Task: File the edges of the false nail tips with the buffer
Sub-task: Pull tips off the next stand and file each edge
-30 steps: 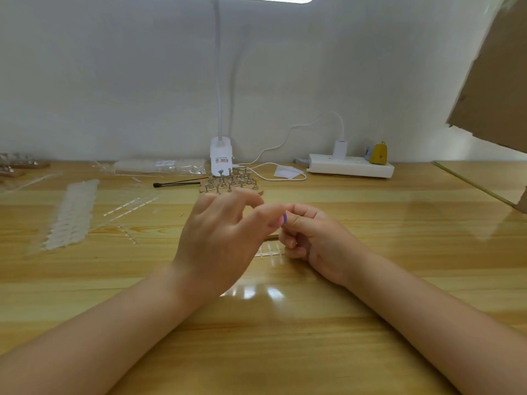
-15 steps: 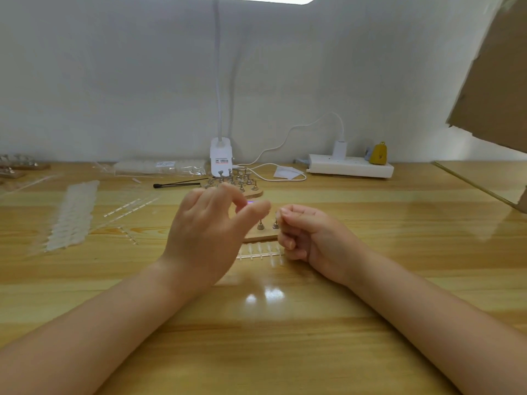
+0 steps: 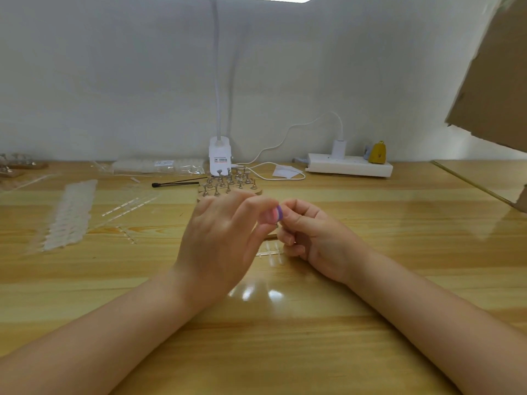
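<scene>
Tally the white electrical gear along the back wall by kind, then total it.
Clip lamp base: 1
Power strip: 1
Plug-in adapter on the strip: 1
Total: 3

— Where could a hand pass on the table (image 3: 285, 352)?
— The near stretch, between and under the two forearms, is bare wood. So is the right side, up to the cardboard (image 3: 493, 81) overhanging the far right corner.
— And what blocks the way?
— Behind the hands stands the wooden stand of metal holders (image 3: 228, 185), with the lamp base (image 3: 219, 155) just beyond it. The power strip (image 3: 349, 166) and its cable (image 3: 273, 173) line the back edge. To the left lie rows of clear nail tips (image 3: 71, 215) and loose clear strips (image 3: 128, 205).
</scene>
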A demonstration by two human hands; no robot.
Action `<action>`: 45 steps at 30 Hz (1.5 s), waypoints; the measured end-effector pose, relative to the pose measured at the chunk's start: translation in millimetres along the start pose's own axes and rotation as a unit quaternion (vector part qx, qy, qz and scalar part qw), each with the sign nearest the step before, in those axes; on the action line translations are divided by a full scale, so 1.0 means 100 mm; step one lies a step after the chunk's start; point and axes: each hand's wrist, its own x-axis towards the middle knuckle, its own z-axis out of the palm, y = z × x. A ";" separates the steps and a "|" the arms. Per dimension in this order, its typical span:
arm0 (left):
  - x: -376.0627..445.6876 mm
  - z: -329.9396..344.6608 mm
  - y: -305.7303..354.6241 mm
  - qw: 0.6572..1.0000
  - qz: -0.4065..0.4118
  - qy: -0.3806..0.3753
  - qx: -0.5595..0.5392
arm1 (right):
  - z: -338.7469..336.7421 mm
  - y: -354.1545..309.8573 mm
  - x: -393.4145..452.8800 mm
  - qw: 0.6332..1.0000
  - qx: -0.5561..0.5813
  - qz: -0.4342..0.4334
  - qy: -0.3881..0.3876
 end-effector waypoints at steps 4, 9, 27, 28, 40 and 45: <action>-0.03 0.00 -0.08 0.998 -0.060 -0.007 0.000 | 0.01 0.00 0.00 1.000 -0.003 -0.004 0.002; -0.02 0.01 0.01 0.997 -0.069 -0.019 -0.042 | 0.02 0.00 0.00 1.000 0.002 -0.004 0.007; 0.01 -0.03 0.06 0.916 -0.255 -0.005 -0.309 | 0.01 0.02 0.02 0.998 -0.017 -0.009 0.059; 0.01 -0.04 0.06 0.901 -0.275 0.010 -0.336 | 0.00 0.01 0.01 0.998 -0.017 -0.005 0.062; -0.02 -0.01 0.06 0.902 -0.277 -0.020 -0.331 | 0.01 -0.02 -0.01 0.999 -0.032 0.020 0.018; 0.02 -0.05 0.02 0.873 -0.325 0.041 -0.362 | -0.01 -0.01 0.01 0.999 -0.020 0.028 0.031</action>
